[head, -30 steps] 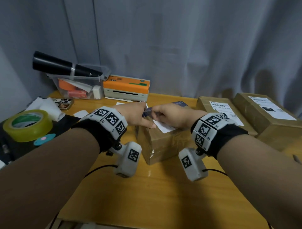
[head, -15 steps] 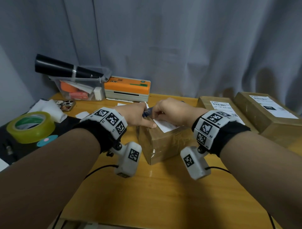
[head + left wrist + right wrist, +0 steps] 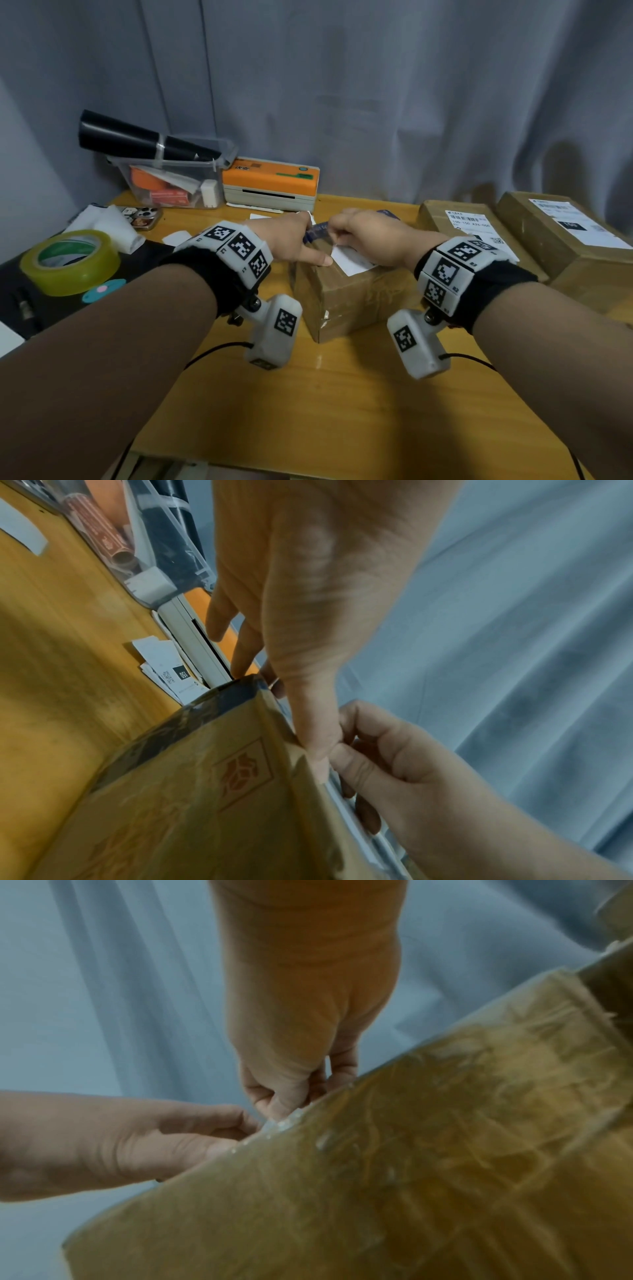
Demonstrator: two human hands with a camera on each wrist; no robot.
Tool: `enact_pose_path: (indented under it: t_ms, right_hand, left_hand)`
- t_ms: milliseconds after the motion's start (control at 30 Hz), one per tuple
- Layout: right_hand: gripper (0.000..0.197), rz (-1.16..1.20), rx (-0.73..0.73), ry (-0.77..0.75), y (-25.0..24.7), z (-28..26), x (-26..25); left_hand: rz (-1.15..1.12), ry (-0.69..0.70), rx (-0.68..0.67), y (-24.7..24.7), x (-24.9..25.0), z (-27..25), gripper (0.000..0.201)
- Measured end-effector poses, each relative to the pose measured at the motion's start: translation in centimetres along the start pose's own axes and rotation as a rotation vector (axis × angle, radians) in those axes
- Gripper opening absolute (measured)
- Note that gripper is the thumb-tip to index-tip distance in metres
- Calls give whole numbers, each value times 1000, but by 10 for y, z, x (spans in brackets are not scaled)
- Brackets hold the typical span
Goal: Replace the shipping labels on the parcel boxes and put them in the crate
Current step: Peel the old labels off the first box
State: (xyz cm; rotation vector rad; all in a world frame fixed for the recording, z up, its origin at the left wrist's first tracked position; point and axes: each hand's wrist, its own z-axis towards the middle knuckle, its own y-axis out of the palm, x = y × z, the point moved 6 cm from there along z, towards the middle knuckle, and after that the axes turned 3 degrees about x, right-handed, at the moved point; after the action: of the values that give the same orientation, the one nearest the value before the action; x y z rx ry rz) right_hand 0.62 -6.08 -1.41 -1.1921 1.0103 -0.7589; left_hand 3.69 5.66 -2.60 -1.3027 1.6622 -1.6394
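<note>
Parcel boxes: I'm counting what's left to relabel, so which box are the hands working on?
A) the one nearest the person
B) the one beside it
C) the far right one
A: both the left hand and the right hand are at the white label on the nearest box.

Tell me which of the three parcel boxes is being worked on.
The nearest box, in the middle of the table: both the left hand and right hand are on its top. The two boxes on the right lie untouched.
</note>
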Motion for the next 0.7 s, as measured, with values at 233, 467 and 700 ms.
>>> enact_pose_path:
  t_ms: [233,467,700]
  right_hand:
    - [30,71,45,92,1,-8,12]
    - [17,92,149,219,2,-23,27]
    - [64,107,89,409,1,-26,19]
  left_hand:
    - [-21,-4,-6,2,0,-3,73]
    - [-17,-10,2,3,2,-5,73]
    - [22,-2,17,4,6,-8,72]
